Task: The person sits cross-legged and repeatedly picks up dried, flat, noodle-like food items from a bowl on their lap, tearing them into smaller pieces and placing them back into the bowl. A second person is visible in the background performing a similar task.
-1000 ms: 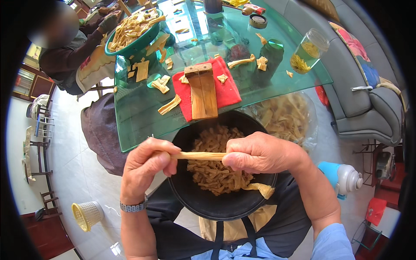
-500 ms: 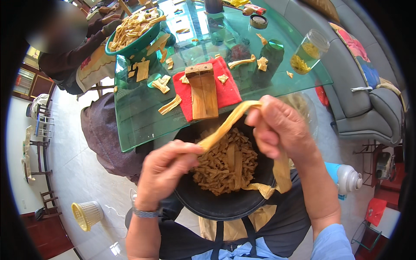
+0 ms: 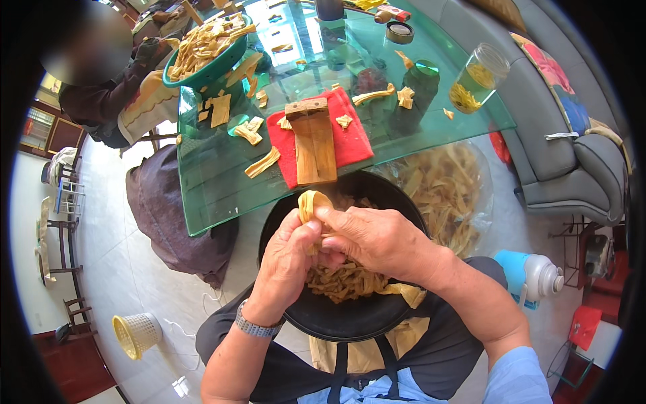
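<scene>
My left hand (image 3: 289, 256) and my right hand (image 3: 363, 239) are together over a black basin (image 3: 346, 316), both closed on a yellowish dried strip (image 3: 311, 200) bent into a loop that pokes up between my fingers. The basin holds many short brownish pieces (image 3: 343, 286), partly hidden by my hands, and a longer pale piece (image 3: 407, 293) lies at its right rim. Beyond it, a wooden cutting block (image 3: 314, 155) with a slot rests on a red cloth (image 3: 355, 128) on the glass table (image 3: 417, 135), among scattered dried pieces (image 3: 262, 161).
A person (image 3: 101, 94) sits at the left by a teal bowl of pieces (image 3: 208, 54). A bag of strips (image 3: 444, 202), dark sack (image 3: 168, 209), yellow basket (image 3: 134, 337) and blue flask (image 3: 528, 279) surround me. A jar (image 3: 478, 77) stands near a grey sofa (image 3: 558, 168).
The strip, held straight a second ago, then stretched in an arch between my hands, is now folded into a loop. My hands have drawn together over the middle of the basin.
</scene>
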The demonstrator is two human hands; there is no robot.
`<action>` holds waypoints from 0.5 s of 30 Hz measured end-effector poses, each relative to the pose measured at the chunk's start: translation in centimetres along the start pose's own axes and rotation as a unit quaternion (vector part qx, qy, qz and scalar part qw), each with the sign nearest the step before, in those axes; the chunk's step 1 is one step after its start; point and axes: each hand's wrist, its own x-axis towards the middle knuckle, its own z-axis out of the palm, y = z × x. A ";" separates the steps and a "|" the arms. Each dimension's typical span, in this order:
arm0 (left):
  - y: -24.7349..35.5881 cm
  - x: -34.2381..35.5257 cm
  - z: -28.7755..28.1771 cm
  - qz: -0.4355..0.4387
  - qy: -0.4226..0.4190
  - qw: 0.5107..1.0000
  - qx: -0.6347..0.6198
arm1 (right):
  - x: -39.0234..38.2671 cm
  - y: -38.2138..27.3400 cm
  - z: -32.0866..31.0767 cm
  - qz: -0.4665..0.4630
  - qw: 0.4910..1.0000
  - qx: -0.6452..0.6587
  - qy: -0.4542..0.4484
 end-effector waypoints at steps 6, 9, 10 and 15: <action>0.5 -0.3 -1.3 -0.017 -0.083 0.996 0.014 | 0.6 -1.3 -0.5 0.267 0.936 0.227 -0.032; 0.9 -0.7 -1.3 -0.034 -0.099 0.995 -0.004 | 1.4 -1.3 -1.4 0.392 0.825 0.392 -0.111; 0.9 -0.7 -1.3 -0.033 -0.105 0.994 -0.016 | 1.5 -1.3 -1.5 0.419 0.777 0.451 -0.129; 0.4 -0.7 -1.6 -0.011 -0.137 0.987 -0.083 | 1.5 -0.6 -0.5 0.359 0.865 0.346 -0.053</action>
